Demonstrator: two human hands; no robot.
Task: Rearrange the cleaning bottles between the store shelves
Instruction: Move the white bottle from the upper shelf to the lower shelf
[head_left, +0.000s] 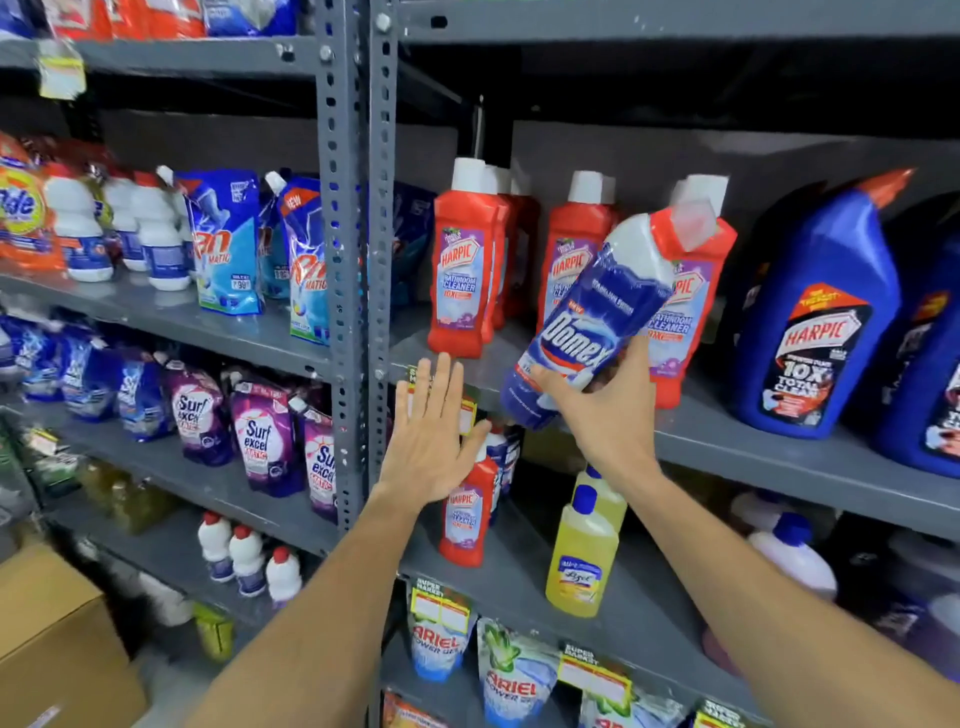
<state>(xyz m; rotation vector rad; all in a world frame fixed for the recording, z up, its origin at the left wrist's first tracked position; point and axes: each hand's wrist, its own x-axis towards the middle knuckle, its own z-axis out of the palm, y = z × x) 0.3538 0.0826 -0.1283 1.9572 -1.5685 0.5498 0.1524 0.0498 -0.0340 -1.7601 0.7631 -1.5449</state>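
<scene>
Right hand (602, 410) grips the blue Domex bottle (592, 322) low on its body, neck tipped toward one o'clock before the red Harpic bottles (462, 270). Left hand (431, 441) open, empty. Looks full, heavy, slick; better held mid-body.

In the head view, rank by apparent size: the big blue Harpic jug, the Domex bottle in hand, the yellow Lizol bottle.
1. blue Harpic jug, clearly largest.
2. Domex bottle, held in the right hand, nearer the camera, so rank unsure.
3. yellow Lizol bottle.

Glossy plastic Domex bottle (587, 332); matt, seemingly painted metal shelf (727, 436).
</scene>
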